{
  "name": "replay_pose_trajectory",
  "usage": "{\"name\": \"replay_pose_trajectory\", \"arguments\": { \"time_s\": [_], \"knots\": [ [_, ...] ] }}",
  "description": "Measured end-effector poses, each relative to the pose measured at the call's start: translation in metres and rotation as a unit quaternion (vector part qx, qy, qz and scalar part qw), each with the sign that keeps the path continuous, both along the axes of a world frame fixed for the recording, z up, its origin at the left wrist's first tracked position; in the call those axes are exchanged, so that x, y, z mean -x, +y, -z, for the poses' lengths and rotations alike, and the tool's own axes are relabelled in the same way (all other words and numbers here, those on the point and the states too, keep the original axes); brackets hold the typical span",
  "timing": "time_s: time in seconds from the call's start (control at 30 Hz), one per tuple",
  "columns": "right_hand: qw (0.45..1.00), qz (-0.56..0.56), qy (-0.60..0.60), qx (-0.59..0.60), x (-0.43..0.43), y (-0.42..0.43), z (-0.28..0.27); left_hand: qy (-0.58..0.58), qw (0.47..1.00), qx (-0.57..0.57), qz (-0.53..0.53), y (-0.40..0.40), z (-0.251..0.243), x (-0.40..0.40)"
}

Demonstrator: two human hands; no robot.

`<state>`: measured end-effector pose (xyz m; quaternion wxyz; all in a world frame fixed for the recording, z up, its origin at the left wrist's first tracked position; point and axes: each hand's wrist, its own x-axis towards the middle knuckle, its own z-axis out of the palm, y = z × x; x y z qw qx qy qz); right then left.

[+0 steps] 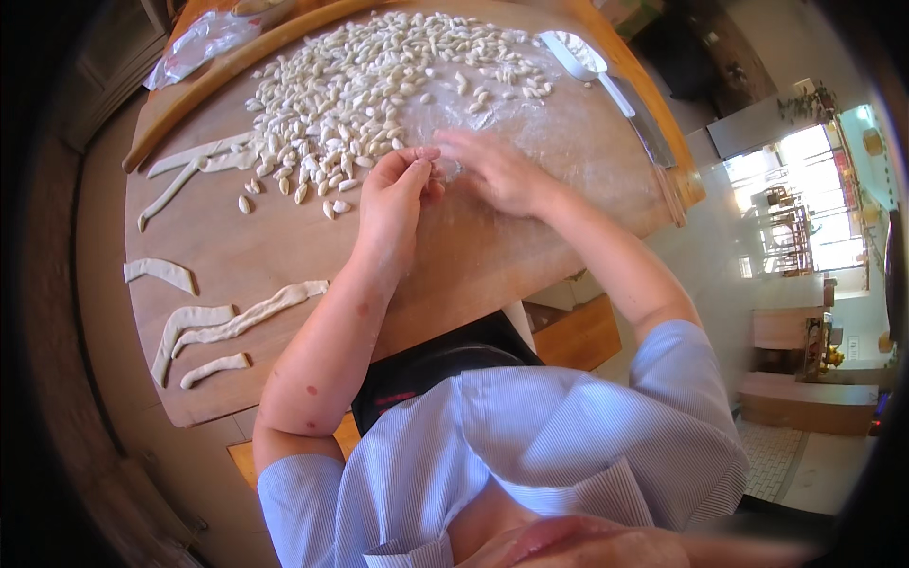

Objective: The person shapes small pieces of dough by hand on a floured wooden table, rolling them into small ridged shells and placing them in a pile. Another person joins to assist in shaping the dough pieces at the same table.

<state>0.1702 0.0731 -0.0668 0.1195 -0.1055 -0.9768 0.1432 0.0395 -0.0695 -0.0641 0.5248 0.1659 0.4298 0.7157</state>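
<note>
My left hand (401, 188) is raised over the middle of the wooden board, thumb and fingertips pinched together; a small piece between them cannot be made out. Beside it, my right hand (497, 170) is blurred, its fingers stretched towards the left fingertips and apparently holding nothing. A wide heap of small floured dough pieces (341, 92) spreads just beyond both hands. Long dough strips (206, 160) lie at the heap's left edge. More dough strips (248, 316) rest on the near left part of the wooden board (454, 270), beside my left forearm.
A long wooden rolling pin (227, 64) lies along the far left, near a plastic bag (206, 46) and part of a bowl (259, 7). At the right edge are a white scoop (579, 57) with flour and a broad metal blade (646, 128).
</note>
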Motion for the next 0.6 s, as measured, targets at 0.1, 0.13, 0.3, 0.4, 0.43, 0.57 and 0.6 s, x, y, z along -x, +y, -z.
{"name": "replay_pose_trajectory", "arguments": {
  "time_s": [0.1,0.13,0.3,0.4,0.43,0.57,0.6],
  "knots": [
    [0.991,0.122,-0.034,-0.035,0.008,0.048,0.001,0.013,1.0,-0.003,0.004,0.003,0.002,0.0],
    [0.977,0.204,-0.056,-0.002,0.009,0.059,-0.005,0.016,1.0,-0.006,0.007,0.003,0.002,0.0],
    [0.942,0.332,-0.032,-0.034,-0.025,0.094,-0.012,0.003,1.0,0.002,0.009,0.008,0.001,-0.004],
    [0.965,0.244,0.009,-0.095,-0.022,0.095,0.009,0.012,1.0,0.01,0.011,0.007,0.0,-0.004],
    [0.971,0.182,0.062,-0.14,-0.02,0.094,0.018,0.02,1.0,0.012,0.011,0.004,-0.001,-0.004],
    [0.946,0.292,0.038,-0.137,-0.018,0.119,0.019,0.132,0.991,0.016,0.023,0.004,-0.009,-0.007],
    [0.95,0.263,0.065,-0.155,-0.019,0.104,0.017,0.147,0.989,0.02,0.023,0.005,-0.01,-0.009]
  ]
}}
